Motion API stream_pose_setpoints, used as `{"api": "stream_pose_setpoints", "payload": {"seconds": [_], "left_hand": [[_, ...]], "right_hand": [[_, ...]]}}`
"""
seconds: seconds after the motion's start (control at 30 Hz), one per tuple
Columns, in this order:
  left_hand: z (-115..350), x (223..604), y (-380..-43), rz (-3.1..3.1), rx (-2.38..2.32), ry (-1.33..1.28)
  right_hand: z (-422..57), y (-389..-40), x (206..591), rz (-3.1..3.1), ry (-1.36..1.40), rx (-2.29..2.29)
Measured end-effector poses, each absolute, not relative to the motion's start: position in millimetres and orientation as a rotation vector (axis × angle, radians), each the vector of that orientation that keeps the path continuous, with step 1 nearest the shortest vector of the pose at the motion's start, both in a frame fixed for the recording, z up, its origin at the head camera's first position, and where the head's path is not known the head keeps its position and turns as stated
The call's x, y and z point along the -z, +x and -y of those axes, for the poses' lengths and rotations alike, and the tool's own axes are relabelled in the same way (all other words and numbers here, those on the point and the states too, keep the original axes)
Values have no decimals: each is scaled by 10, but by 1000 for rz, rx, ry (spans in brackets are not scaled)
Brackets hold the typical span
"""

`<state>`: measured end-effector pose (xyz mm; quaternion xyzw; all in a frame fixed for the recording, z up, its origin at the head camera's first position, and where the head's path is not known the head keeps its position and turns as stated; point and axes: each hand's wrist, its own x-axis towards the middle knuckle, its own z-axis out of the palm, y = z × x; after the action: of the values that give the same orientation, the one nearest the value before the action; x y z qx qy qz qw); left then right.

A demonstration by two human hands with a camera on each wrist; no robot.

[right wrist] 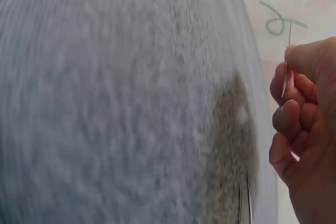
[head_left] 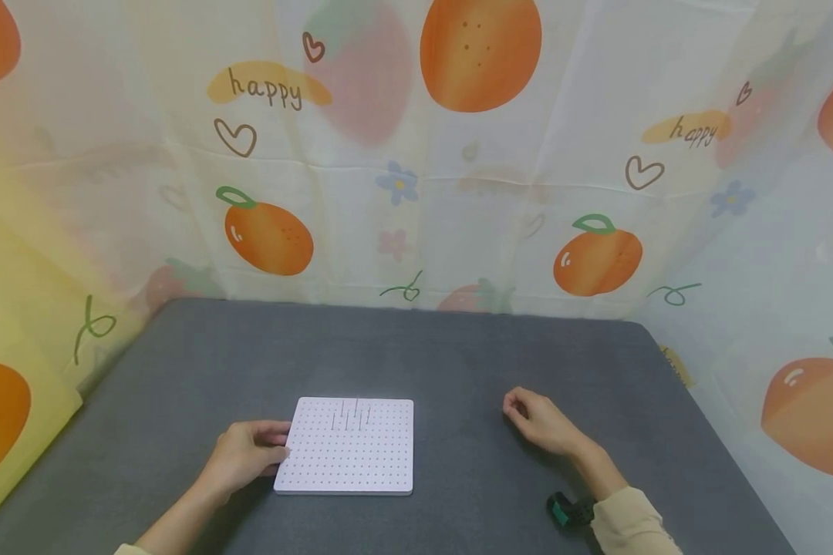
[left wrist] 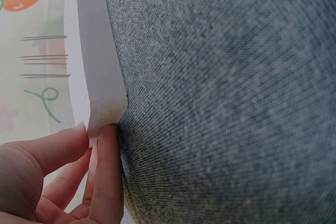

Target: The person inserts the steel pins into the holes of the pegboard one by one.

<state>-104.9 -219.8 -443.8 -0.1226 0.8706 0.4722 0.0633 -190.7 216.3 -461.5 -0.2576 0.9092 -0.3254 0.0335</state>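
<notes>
A white board with rows of small holes lies flat on the dark table. Several thin metal pins stand upright in its far part. My left hand pinches the board's left edge, the thumb on top and fingers at the side; the left wrist view shows the board's corner between them. Off to the right of the board, my right hand is raised over the table. Between its thumb and forefinger it pinches a thin metal pin, seen in the right wrist view; the remaining fingers are curled.
Two thin metallic strips show at the bottom of the right wrist view; their kind is unclear. A grey-blue cloth covers the table. Behind it hangs a fruit-printed curtain. A black and green device sits at my right wrist.
</notes>
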Motion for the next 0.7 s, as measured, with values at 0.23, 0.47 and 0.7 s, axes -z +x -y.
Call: {"api": "stream_pose_setpoints", "payload": {"seconds": [0.23, 0.47, 0.7], "left_hand": [[2211, 4448, -1052, -2632, -1406, -369], [2205, 4438, -1046, -2636, -1401, -373], [2213, 4435, -1044, -2636, -1426, -334]], "right_hand": [[-2040, -1890, 4598, -2835, -836, 1039], [-1889, -1886, 4564, -2872, -943, 1080], [-1727, -1857, 4507, -2830, -901, 1140]]}}
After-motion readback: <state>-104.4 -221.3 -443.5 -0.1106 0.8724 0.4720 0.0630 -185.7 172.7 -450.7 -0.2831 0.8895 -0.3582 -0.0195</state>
